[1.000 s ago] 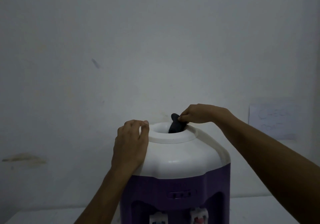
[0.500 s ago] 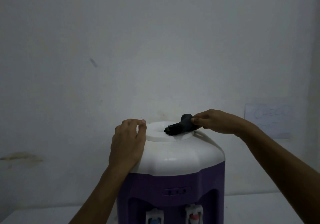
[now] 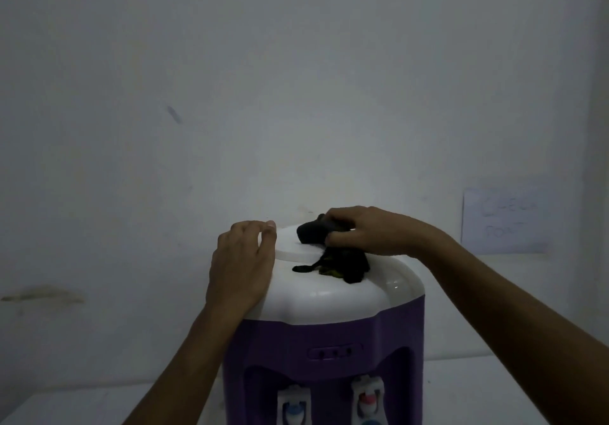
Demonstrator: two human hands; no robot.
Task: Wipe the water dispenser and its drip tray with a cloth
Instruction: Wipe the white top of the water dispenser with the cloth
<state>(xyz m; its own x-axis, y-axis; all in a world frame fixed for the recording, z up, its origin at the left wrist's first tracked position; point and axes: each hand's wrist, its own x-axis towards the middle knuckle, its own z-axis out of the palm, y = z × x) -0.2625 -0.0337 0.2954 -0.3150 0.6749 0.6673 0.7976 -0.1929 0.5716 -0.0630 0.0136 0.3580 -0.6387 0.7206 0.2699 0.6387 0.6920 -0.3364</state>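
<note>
The dark cloth (image 3: 333,253) lies bunched on the white top of the water dispenser (image 3: 324,335), draped from the raised ring at the centre down toward 5 o'clock. The right hand (image 3: 369,232) comes in from 3 o'clock and grips the cloth's upper part, fingers and thumb curled around the wad; loose folds spill out below the palm. The left hand (image 3: 242,265) rests on the dispenser's top at 9 o'clock, fingers bent over the edge of the ring and holding nothing. Below, at 6 o'clock, two taps (image 3: 331,400) sit in the purple front. The drip tray is out of frame. A paper sheet (image 3: 506,220) hangs on the wall (image 3: 263,78) at 3 o'clock.
</note>
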